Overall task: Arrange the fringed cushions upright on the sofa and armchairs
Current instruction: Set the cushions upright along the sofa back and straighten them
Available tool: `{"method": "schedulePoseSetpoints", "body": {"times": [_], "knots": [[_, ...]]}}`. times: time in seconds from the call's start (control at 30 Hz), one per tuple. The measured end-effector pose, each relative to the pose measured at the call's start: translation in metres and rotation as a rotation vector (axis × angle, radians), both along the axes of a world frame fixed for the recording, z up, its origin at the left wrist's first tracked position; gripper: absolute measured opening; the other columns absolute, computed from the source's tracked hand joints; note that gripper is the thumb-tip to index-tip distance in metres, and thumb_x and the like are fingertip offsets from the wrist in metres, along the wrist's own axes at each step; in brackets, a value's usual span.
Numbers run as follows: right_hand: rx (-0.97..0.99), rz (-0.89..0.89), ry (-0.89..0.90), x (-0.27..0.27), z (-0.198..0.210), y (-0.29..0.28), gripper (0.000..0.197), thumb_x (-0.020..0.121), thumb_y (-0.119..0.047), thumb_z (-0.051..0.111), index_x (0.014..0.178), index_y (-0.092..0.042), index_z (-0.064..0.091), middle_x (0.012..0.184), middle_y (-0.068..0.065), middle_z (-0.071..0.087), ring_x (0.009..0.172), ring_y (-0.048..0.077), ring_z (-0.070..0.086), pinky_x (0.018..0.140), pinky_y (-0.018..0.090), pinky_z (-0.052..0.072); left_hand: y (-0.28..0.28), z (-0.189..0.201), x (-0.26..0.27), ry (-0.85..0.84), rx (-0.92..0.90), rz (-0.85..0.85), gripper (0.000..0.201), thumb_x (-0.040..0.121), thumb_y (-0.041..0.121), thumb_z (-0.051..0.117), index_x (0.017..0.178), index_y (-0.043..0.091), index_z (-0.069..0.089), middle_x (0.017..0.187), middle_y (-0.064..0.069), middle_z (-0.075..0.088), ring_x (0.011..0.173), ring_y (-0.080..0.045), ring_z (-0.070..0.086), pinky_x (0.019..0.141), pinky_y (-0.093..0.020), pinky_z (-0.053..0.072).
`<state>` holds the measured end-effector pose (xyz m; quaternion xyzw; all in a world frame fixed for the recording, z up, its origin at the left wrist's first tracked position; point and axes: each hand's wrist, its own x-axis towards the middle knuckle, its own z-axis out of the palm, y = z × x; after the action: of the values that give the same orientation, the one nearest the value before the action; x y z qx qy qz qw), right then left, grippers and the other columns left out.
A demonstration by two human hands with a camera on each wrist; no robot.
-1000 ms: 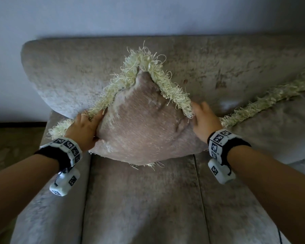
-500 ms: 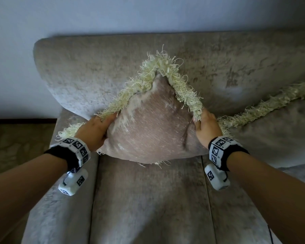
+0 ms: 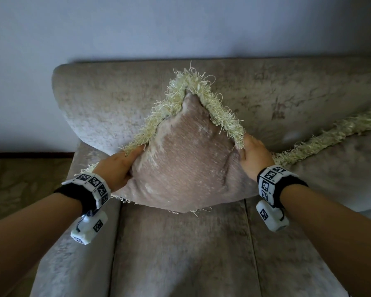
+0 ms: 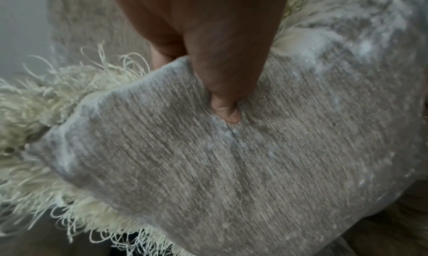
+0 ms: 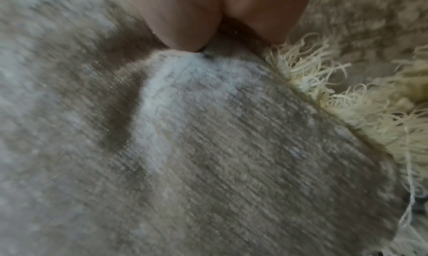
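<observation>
A beige cushion point(image 3: 186, 166) with a pale yellow fringe point(image 3: 193, 86) stands on one corner against the sofa back point(image 3: 107, 99), another corner pointing up. My left hand point(image 3: 120, 166) grips its left corner; in the left wrist view the thumb point(image 4: 222, 95) digs into the fabric point(image 4: 231, 168). My right hand point(image 3: 255, 155) grips the right corner, thumb point(image 5: 185, 25) pressed into the cushion point(image 5: 208, 150). A second fringed cushion point(image 3: 334, 168) lies low at the right, its fringe point(image 3: 330, 133) beside my right hand.
The sofa seat point(image 3: 180, 254) runs below the cushion, with seams between its sections. The left armrest point(image 3: 73, 232) is beside my left forearm. A pale wall point(image 3: 180, 28) rises behind the sofa, and patterned floor point(image 3: 19, 185) shows at the far left.
The view has shifted so the sofa and cushion sit further right in frame. My right hand went from lying against the cushion's right edge to gripping it. The left hand keeps its hold.
</observation>
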<state>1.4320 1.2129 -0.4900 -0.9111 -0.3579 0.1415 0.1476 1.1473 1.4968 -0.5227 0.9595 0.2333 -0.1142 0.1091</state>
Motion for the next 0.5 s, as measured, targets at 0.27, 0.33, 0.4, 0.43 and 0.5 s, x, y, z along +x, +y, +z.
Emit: {"method": "schedulePoseSetpoints", "body": {"times": [0.27,0.33,0.4,0.43,0.5], "knots": [[-0.063,-0.149,-0.106,-0.003,-0.045,0.021,0.047,0.098,-0.026,0.046,0.141,-0.009,0.036,0.14,0.019,0.04,0.123,0.04,0.039,0.095,0.052,0.041,0.019,-0.04,0.02,0.002,0.117,0.044,0.122,0.074,0.046,0.076,0.145,0.045,-0.024,0.122,-0.025,0.052,0.112,-0.044,0.045,0.089,-0.057,0.046],[-0.008,-0.161,-0.153,-0.008,-0.045,0.013,0.046,0.096,-0.027,0.048,0.138,-0.011,0.04,0.136,0.02,0.044,0.119,0.041,0.041,0.092,0.052,0.04,0.016,-0.034,0.018,0.005,0.175,0.057,0.12,0.072,0.048,0.078,0.149,0.04,-0.014,0.117,-0.029,0.051,0.113,-0.046,0.045,0.087,-0.057,0.046],[0.047,-0.136,-0.183,-0.012,-0.042,0.0,0.042,0.096,-0.03,0.05,0.134,-0.013,0.045,0.132,0.02,0.048,0.115,0.041,0.042,0.091,0.051,0.039,0.011,-0.026,0.011,-0.001,0.2,0.057,0.117,0.071,0.048,0.079,0.15,0.038,-0.006,0.117,-0.032,0.049,0.114,-0.048,0.045,0.086,-0.058,0.048],[0.058,-0.115,-0.19,-0.014,-0.038,-0.007,0.042,0.096,-0.032,0.049,0.134,-0.014,0.046,0.131,0.019,0.049,0.115,0.041,0.042,0.092,0.051,0.039,0.008,-0.022,0.007,0.004,0.203,0.06,0.118,0.07,0.048,0.079,0.15,0.04,-0.007,0.118,-0.032,0.048,0.113,-0.048,0.046,0.085,-0.058,0.05],[0.058,-0.067,-0.185,-0.017,-0.028,-0.023,0.044,0.097,-0.037,0.047,0.137,-0.019,0.043,0.133,0.017,0.049,0.116,0.04,0.042,0.094,0.052,0.039,0.001,-0.011,0.001,0.037,0.2,0.066,0.119,0.069,0.047,0.08,0.149,0.045,-0.009,0.121,-0.029,0.045,0.112,-0.046,0.047,0.081,-0.055,0.052]]}}
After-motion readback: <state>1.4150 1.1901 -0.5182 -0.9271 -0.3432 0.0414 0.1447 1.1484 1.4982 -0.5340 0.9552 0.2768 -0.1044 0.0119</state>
